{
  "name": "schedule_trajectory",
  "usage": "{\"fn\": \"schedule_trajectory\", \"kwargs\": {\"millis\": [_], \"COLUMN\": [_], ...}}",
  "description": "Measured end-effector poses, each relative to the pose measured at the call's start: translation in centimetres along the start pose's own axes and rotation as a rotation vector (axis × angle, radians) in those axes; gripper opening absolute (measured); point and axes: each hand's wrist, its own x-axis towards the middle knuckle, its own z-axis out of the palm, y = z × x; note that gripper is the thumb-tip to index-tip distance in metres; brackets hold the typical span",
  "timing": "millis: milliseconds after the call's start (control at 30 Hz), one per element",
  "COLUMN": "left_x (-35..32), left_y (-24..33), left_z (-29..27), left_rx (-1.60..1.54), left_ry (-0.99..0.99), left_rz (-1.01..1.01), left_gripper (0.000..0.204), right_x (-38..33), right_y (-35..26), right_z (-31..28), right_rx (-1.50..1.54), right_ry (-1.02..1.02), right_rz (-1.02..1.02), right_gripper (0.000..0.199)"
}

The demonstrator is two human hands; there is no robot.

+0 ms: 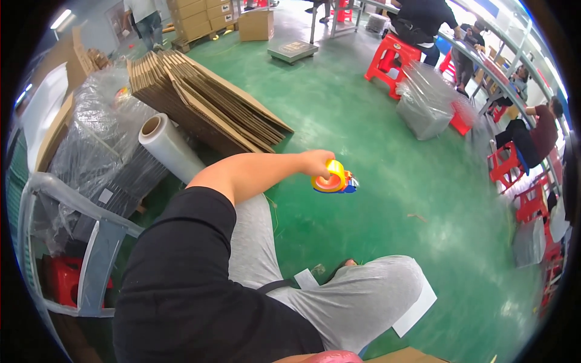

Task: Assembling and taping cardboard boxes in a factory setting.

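Observation:
My left arm, in a black sleeve, stretches forward over the green floor. At its end my left hand (316, 163) is closed around a tape dispenser (339, 173) with a yellow roll, an orange core and a blue frame. The dispenser hangs in the air in front of my knees, touching nothing else. Nearest to that hand is a leaning stack of flat cardboard sheets (212, 103), a little to the left and beyond it. My right hand does not show.
A roll of clear stretch film (172, 148) stands beside plastic-wrapped goods (103, 145) on the left, near a grey metal frame (100, 260). Farther off are a floor scale (293, 51) and boxes (255, 25). People sit on red stools (390, 63) along benches at right.

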Motion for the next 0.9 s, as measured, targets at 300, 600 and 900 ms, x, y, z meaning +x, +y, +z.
{"fn": "schedule_trajectory", "kwargs": {"millis": [300,600,900], "left_x": [1.2,7.3,6.8], "left_y": [-5.7,-2.1,-3.3], "left_z": [-5.6,-0.5,-1.9], "left_rx": [-0.255,-0.135,-0.116], "left_ry": [0.016,-0.006,0.001], "left_rz": [0.076,0.189,0.241], "left_gripper": [0.039,0.054,0.046], "right_x": [13.7,13.5,22.4], "right_y": [-25.4,-26.2,-25.7], "right_z": [1.0,-0.4,8.4], "right_rx": [-1.214,-1.741,-1.854], "right_ry": [-0.975,-0.405,0.261], "right_rz": [0.956,0.547,0.630], "right_gripper": [0.030,0.057,0.055]}}
